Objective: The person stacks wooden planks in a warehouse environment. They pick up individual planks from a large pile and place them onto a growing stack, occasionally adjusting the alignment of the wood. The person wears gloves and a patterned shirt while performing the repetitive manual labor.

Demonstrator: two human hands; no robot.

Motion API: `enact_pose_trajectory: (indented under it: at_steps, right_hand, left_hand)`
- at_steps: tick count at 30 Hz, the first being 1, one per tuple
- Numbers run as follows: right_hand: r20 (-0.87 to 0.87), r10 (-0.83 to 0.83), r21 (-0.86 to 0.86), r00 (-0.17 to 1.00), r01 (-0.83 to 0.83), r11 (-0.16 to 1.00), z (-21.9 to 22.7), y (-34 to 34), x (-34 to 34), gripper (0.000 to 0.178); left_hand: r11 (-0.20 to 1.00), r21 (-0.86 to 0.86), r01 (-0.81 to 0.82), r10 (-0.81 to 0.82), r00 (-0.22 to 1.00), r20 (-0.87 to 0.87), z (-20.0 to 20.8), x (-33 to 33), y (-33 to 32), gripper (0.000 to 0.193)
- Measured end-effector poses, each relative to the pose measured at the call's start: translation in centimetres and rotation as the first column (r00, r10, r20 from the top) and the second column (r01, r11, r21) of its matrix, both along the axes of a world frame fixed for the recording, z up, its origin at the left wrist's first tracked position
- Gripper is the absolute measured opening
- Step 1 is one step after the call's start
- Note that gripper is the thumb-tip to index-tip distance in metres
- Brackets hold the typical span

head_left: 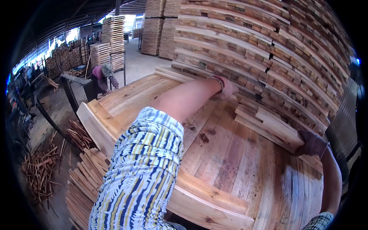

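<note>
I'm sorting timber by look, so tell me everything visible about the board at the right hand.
The board is pale, bare-looking wood, narrow and straight-edged. It runs slantwise toward the picture's lower right, above the plank surface, beside the tall timber stack. The right hand grips its right end. Other boards lie close by; whether it rests on them is unclear.

Your left arm (pixel 188 100) stretches forward, gloved left hand (pixel 228 88) farthest out, while your gloved right hand (pixel 312 143) curls inward.
</note>
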State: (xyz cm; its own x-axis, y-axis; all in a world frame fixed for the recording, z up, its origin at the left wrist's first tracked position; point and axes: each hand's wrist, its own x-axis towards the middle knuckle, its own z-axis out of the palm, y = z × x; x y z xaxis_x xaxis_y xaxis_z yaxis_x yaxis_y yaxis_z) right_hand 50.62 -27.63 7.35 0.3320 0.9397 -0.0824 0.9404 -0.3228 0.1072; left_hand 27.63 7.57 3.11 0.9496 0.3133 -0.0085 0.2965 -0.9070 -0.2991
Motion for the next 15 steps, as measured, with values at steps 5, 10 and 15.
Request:
enact_pose_trajectory:
  at_steps: [5,10,15]
  right_hand:
    - [0.103,0.051,-0.06,0.993,-0.045,0.997,-1.5,2.4,2.2,0.099]
    - [0.101,0.101,-0.016,0.99,-0.1,0.995,0.7,2.0,-0.1,0.114]
    - [0.186,0.162,-0.009,0.969,-0.163,0.987,-2.6,4.6,0.7,0.098]
  left_hand:
    - [0.997,-0.023,-0.071,0.069,0.995,-0.076,-1.7,0.1,4.7,0.063]
    - [0.993,-0.042,0.11,-0.109,0.994,0.019,0.2,-4.3,4.6,0.065]
    - [0.992,-0.027,-0.121,0.123,0.987,0.1,-0.2,-11.4,-1.5,0.068]
